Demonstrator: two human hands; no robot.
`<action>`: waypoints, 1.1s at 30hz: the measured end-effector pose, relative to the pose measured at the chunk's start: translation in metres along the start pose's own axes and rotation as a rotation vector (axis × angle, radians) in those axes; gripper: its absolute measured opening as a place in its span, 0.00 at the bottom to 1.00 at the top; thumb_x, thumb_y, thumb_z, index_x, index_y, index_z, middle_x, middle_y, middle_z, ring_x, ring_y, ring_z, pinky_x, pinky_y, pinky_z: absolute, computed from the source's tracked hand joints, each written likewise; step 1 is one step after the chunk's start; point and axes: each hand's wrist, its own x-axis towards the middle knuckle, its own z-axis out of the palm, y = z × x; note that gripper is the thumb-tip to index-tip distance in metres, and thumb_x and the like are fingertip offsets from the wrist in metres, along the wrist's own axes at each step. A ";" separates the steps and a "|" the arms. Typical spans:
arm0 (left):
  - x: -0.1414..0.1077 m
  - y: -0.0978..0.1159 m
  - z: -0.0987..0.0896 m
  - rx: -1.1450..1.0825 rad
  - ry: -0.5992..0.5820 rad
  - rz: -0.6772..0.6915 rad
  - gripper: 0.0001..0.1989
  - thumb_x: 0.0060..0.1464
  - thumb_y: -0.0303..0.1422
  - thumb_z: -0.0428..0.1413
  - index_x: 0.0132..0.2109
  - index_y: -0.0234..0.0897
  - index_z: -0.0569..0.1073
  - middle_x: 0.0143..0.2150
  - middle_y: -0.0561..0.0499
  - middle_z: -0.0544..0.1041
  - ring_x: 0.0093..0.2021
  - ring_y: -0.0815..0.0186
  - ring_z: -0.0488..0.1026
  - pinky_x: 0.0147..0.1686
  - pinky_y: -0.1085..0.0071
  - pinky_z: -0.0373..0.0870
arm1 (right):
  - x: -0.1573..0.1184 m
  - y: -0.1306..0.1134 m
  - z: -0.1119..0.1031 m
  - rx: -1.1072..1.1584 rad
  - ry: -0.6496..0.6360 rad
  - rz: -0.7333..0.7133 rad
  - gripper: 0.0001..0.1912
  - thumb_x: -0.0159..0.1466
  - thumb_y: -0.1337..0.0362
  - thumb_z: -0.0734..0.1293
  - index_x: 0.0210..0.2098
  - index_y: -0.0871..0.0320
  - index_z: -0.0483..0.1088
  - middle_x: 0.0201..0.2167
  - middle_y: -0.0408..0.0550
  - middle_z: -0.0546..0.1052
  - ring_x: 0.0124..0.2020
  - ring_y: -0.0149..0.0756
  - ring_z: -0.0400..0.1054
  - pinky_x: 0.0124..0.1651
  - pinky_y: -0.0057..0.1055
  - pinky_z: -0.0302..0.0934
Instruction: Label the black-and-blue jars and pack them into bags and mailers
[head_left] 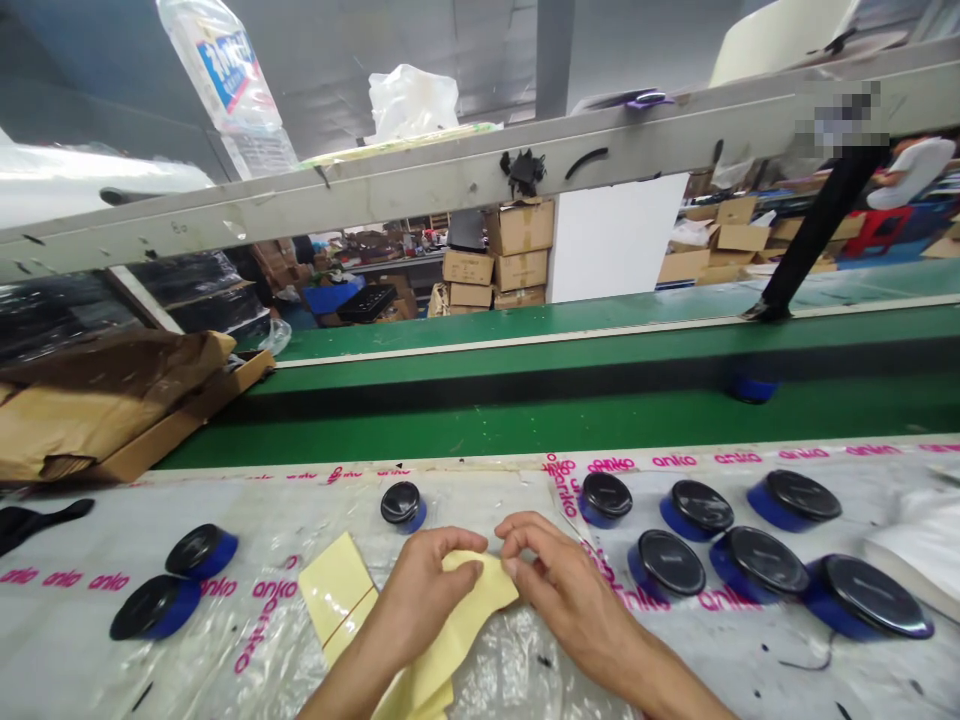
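Yellow paper sheets (459, 632) are between my two hands, over the plastic-covered table. My left hand (429, 590) pinches the top of the sheet between thumb and fingers. At the sheet's right corner, my right hand (559, 580) has its thumb and fingertips closed on the paper. Under my left wrist lies another yellow piece (341, 590) with a dark line across it. A round blue container with a black lid (403, 506) stands just beyond my left hand.
Several blue containers with black lids (757, 562) stand at the right, and two (201, 551) at the left. A green conveyor belt (480, 425) runs behind the table (247, 510). A cardboard tray (187, 420) holds brown paper at the left. A bottle (232, 80) stands on the rail above.
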 end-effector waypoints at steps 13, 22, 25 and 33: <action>-0.002 -0.027 -0.011 0.700 0.622 0.374 0.19 0.63 0.40 0.54 0.57 0.38 0.72 0.58 0.39 0.75 0.60 0.46 0.71 0.57 0.51 0.67 | 0.013 0.006 0.000 0.424 0.049 0.385 0.20 0.58 0.47 0.72 0.35 0.59 0.73 0.28 0.42 0.71 0.23 0.27 0.59 0.27 0.27 0.52; 0.032 -0.064 -0.069 0.279 0.352 0.085 0.32 0.45 0.31 0.64 0.59 0.38 0.70 0.57 0.42 0.78 0.58 0.49 0.74 0.58 0.54 0.68 | 0.016 0.008 0.002 0.371 0.018 0.375 0.16 0.59 0.51 0.71 0.34 0.58 0.74 0.30 0.43 0.72 0.26 0.30 0.61 0.28 0.27 0.53; 0.033 -0.066 -0.065 0.246 0.337 0.111 0.27 0.44 0.30 0.64 0.53 0.42 0.71 0.49 0.48 0.81 0.50 0.52 0.78 0.52 0.58 0.71 | 0.016 0.006 0.003 0.350 0.000 0.371 0.14 0.60 0.52 0.70 0.35 0.58 0.75 0.29 0.43 0.72 0.26 0.30 0.60 0.29 0.28 0.54; 0.024 -0.036 -0.044 0.272 0.382 0.264 0.24 0.47 0.29 0.62 0.52 0.44 0.68 0.53 0.49 0.71 0.54 0.55 0.72 0.54 0.58 0.67 | 0.030 -0.020 0.007 0.327 0.015 0.275 0.13 0.61 0.53 0.69 0.36 0.58 0.74 0.36 0.48 0.76 0.35 0.37 0.66 0.37 0.33 0.60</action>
